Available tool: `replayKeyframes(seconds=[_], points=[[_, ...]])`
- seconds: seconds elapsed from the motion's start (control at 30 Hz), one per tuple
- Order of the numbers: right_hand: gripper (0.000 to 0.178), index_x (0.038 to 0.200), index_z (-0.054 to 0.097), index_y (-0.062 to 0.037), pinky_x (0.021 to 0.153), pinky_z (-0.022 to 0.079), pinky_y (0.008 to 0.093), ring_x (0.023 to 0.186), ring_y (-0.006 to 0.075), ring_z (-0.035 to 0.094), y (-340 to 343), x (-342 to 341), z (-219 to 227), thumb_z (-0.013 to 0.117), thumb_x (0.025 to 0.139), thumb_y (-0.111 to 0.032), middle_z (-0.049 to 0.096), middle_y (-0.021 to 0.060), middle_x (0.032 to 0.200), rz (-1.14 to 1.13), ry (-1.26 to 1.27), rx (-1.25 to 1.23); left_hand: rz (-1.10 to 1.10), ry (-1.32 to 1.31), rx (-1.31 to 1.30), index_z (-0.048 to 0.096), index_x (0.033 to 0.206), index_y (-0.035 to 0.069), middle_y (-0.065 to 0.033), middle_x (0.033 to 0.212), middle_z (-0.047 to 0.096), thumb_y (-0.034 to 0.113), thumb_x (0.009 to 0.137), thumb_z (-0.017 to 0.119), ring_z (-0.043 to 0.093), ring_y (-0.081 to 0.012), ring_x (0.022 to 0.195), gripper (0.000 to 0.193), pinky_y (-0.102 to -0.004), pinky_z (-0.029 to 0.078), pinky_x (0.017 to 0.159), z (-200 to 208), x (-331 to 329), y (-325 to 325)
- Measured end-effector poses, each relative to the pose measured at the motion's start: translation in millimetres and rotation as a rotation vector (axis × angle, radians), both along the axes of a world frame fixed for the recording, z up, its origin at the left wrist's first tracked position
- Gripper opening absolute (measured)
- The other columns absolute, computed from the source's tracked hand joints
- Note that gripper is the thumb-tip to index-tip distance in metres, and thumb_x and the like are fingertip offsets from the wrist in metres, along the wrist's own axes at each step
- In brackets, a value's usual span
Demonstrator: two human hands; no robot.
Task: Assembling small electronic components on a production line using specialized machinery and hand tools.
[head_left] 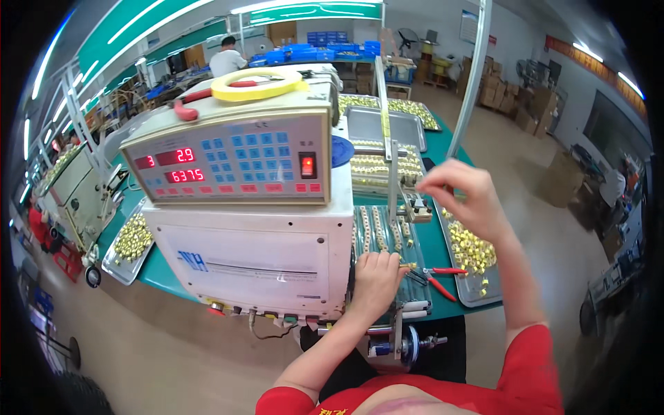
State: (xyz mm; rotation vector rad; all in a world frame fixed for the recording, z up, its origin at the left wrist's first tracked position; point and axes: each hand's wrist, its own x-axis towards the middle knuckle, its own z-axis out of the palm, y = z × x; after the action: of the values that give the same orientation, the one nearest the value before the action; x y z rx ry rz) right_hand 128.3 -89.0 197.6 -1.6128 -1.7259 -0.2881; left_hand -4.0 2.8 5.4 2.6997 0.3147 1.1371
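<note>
My left hand (377,280) is curled against the right side of a white winding machine (256,259), and its fingertips close on a small yellow bobbin (408,265). My right hand (465,200) is raised above the green bench with thumb and forefinger pinched together, close to a small metal guide block (417,206) on an upright rod (391,159). Whatever is in the pinch is too thin to see. Red-handled pliers (440,278) lie just right of my left hand.
The machine's control box (235,159) has red digit displays, with a yellow tape roll (257,84) on top. Metal trays (477,290) of yellow bobbins sit right, left (131,242) and behind. A person in white stands far back (227,59). Cardboard boxes (512,97) stand at the right.
</note>
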Motion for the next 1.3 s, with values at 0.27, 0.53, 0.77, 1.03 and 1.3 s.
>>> replayKeyframes(seconds=[0.27,0.53,0.77,1.03,1.3], points=[[0.013,0.099,0.068,-0.0006,0.066,0.049,0.0223,0.082,0.0096,0.063,99,-8,83,0.059,0.092,-0.007,0.069,0.0043,0.089,0.264,-0.019,0.112,0.012,-0.012,0.041,0.056,0.094,0.009,-0.0062,0.085,0.055,0.026,0.085,0.065,0.054,-0.0244,0.085,0.021,-0.0379,0.039,0.082,-3,6,2],[0.02,0.102,0.066,-0.0011,0.073,0.05,0.0276,0.079,0.0124,0.06,164,3,95,0.064,0.09,-0.018,0.067,0.0058,0.087,0.183,-0.137,0.126,-0.013,-0.052,0.038,0.058,0.098,0.008,-0.0061,0.087,0.056,0.024,0.085,0.065,0.054,-0.0245,0.086,0.022,-0.0382,0.039,0.082,-1,3,0],[0.022,0.105,0.067,-0.0052,0.078,0.051,0.0318,0.086,0.0208,0.066,192,30,89,0.063,0.091,-0.021,0.07,0.0094,0.096,0.151,-0.365,0.245,-0.039,-0.081,-0.023,0.058,0.093,0.008,-0.0088,0.083,0.056,0.021,0.084,0.065,0.056,-0.0277,0.083,0.017,-0.0413,0.041,0.08,-8,14,-3],[0.023,0.106,0.07,-0.0053,0.074,0.05,0.0255,0.083,0.0128,0.065,2,-5,-18,0.068,0.089,-0.022,0.072,0.0107,0.099,-0.019,0.245,-0.027,0.046,-0.064,0.117,0.058,0.081,0.01,-0.0083,0.077,0.058,0.025,0.078,0.07,0.057,-0.0283,0.076,0.02,-0.0415,0.042,0.074,0,12,6],[0.009,0.087,0.067,-0.0008,0.066,0.047,0.0257,0.082,0.0175,0.061,-182,-66,-212,0.068,0.079,0.002,0.065,0.0074,0.087,-0.48,0.572,-0.134,0.036,-0.031,0.228,0.065,0.097,0.012,-0.0032,0.089,0.064,0.03,0.084,0.066,0.06,-0.0219,0.089,0.022,-0.0375,0.041,0.084,-7,22,5]])
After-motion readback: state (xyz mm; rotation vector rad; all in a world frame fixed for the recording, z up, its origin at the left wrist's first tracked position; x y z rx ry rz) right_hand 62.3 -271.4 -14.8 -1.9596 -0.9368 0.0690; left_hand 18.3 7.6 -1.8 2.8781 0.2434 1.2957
